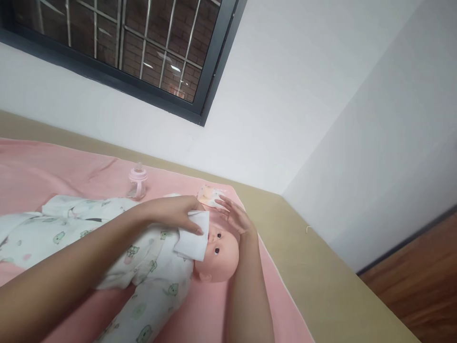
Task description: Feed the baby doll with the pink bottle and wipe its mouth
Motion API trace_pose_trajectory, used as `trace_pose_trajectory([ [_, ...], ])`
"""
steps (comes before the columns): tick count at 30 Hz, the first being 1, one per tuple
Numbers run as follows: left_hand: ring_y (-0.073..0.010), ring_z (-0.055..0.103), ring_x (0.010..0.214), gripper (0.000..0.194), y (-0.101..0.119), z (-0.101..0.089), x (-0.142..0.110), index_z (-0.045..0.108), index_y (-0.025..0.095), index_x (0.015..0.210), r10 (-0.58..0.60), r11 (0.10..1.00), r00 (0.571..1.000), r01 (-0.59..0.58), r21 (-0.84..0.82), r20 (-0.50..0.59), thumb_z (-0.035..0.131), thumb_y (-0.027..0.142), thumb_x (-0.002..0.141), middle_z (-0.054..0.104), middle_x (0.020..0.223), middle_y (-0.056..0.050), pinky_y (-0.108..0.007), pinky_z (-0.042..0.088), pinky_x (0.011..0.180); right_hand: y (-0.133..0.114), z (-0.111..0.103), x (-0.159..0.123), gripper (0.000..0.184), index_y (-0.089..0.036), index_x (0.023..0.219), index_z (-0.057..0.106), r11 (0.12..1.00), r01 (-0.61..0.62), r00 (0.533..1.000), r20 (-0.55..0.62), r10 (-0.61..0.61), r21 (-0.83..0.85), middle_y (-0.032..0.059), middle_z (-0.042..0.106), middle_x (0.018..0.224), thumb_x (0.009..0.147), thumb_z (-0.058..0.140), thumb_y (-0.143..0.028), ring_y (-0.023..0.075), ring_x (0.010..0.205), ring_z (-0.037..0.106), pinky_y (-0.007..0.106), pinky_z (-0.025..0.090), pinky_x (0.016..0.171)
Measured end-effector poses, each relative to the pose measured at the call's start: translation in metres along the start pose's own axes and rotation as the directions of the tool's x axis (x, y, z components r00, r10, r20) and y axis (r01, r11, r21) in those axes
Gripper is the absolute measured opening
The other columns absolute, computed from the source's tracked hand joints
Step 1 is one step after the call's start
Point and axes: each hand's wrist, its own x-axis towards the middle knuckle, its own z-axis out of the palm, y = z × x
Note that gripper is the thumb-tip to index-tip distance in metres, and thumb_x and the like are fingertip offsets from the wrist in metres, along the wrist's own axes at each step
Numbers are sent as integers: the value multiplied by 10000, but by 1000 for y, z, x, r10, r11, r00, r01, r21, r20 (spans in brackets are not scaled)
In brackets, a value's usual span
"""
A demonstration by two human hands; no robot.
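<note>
A baby doll (223, 262) in white printed pajamas (153, 257) lies on its back, its head towards the right. My left hand (182, 212) grips a white wipe (194, 243), thumb on top, over the doll's chin and neck; the wipe covers its mouth area. Beyond the top of the doll's head, my right hand (235, 215) is raised with its fingers apart, holding nothing. Just past those fingers lies a small printed wipes packet (207, 194), partly hidden by my hands.
A pink baby bottle (137, 182) with handles stands on the pink blanket (285, 305) behind the doll. The blanket covers a tan table (303, 267) against white walls. A barred, dark-framed window (210, 90) is above.
</note>
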Motion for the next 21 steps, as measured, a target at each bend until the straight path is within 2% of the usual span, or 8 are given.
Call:
trace_pose_trajectory([
  [4, -143, 474, 565, 257, 2, 5, 4, 497, 176, 647, -13, 995, 1000, 16, 98, -27, 645, 379, 700, 475, 609, 34, -235, 322, 497, 31, -12, 4, 387, -219, 1168, 609, 990, -90, 995, -41, 95, 105, 76, 634, 1214, 809, 628, -363, 162, 993, 643, 303, 498, 899],
  [7, -127, 404, 531, 320, 6, 8, 4, 408, 182, 590, -28, 990, 998, 35, 139, -48, 658, 365, 671, 397, 573, 37, -240, 266, 465, 42, -17, 5, 373, -203, 1142, 613, 982, -128, 988, -70, 139, 140, 67, 653, 1180, 799, 646, -344, 161, 981, 656, 313, 490, 946],
  [16, -149, 374, 524, 318, 11, 15, 5, 347, 198, 564, -60, 972, 994, 79, 222, -91, 624, 335, 640, 372, 566, 20, -261, 217, 435, 44, -14, 10, 346, -187, 1083, 625, 982, -113, 985, -112, 131, 153, 68, 687, 1102, 773, 679, -332, 180, 985, 666, 327, 496, 968],
  [21, -144, 346, 522, 347, 6, 15, 6, 314, 197, 577, -30, 968, 995, 53, 247, -98, 617, 346, 657, 336, 572, 26, -270, 201, 449, 45, -15, 10, 322, -180, 1069, 625, 982, -109, 983, -131, 130, 157, 69, 692, 1082, 777, 676, -306, 179, 991, 665, 326, 503, 967],
])
